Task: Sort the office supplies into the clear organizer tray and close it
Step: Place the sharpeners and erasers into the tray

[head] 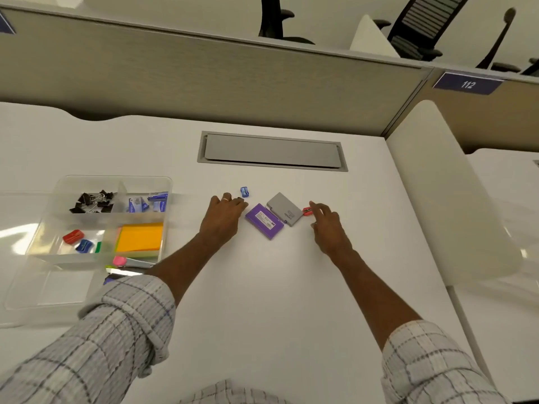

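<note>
Desk [291, 287]: a white surface that fills most of the view, backed by a beige partition [204, 71].
Hatch [271, 151]: a grey cable flap, set flush in the desk at the far middle.
Clear organizer tray [115, 179]: far left on the desk, uncovered, with its clear lid [43, 290] lying flat on the near side.
Tray contents: orange sticky notes [140, 236] near right, black binder clips [92, 202] far left, blue staple boxes [148, 202] far right, a red sharpener [73, 236] and a dark blue sharpener [84, 245] near left.
Left hand [223, 212]: palm down, fingers stretched out and holding nothing, their tips just beside the purple box [264, 220].
Right hand [328, 225]: fingers loosely spread, one fingertip at the pink-red sharpener [306, 211]; whether it touches, I cannot tell.
Grey box [285, 209]: touching the purple box, between the hands.
Small blue sharpener [244, 192]: loose, just beyond the left fingertips.
</note>
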`<action>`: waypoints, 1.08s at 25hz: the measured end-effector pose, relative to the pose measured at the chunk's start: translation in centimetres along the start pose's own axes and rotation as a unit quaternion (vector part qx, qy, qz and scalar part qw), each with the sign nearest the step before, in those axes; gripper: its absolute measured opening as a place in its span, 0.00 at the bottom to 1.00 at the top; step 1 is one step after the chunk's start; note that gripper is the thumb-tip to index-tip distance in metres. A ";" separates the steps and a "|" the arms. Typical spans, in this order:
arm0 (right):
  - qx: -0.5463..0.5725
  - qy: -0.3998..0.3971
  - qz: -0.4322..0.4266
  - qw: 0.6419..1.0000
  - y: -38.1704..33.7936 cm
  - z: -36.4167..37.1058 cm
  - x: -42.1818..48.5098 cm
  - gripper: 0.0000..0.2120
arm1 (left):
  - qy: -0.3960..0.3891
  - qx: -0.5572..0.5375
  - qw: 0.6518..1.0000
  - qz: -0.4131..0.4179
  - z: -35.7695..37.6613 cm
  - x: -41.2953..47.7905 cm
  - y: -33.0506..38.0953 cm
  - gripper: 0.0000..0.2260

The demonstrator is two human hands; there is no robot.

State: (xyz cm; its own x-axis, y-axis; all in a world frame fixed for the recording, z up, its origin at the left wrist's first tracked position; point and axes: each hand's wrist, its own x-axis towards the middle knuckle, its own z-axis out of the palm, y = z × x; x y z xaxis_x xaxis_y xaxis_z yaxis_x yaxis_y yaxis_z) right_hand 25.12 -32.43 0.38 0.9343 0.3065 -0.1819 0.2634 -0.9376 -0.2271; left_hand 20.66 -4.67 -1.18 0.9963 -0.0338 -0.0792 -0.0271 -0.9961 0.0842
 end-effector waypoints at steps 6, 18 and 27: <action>-0.053 -0.028 -0.035 0.998 0.2 0.3 2.0 0.21 | 0.056 -0.010 0.998 -0.016 1.5 -1.1 -0.6 0.15; 0.053 0.033 0.051 0.997 -0.5 1.7 -2.3 0.09 | 0.061 -0.327 0.940 -0.073 1.5 -5.9 -0.3 0.14; 0.596 -0.114 0.133 0.784 -12.5 1.6 -5.8 0.14 | 0.114 -0.475 0.866 -0.102 -0.6 -10.7 -3.1 0.12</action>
State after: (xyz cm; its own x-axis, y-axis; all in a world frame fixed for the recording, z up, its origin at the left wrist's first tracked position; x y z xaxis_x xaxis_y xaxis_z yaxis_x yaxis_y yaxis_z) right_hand 16.08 -22.25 2.77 0.8149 0.2758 -0.5098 -0.4716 -0.1960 -0.8598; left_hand 10.09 -1.12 -0.02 0.9657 0.2598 -0.0001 0.1235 -0.4585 0.8801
